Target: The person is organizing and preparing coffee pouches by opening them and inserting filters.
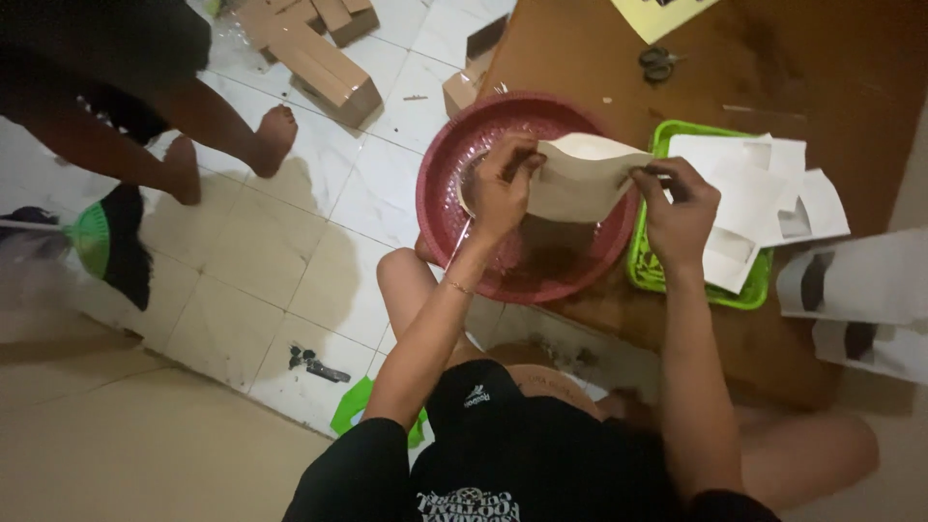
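Two hands on one cream paper piece (pixel 580 179), held over red basin (pixel 454 208), left hand (pixel 501 188) pinched shut on its left edge, right hand (pixel 680 208) pinching right edge, green tray (pixel 643 271) of white paper pieces (pixel 749 188) just beside, scissors (pixel 658 64) on brown table (pixel 822 87).

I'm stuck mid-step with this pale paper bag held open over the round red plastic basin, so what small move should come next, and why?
Probably tip the pale paper bag lower into the round red plastic basin. The left hand pinches one edge and the right hand the other, so the mouth is spread directly over the basin, with more flat bags waiting in the green plastic tray.
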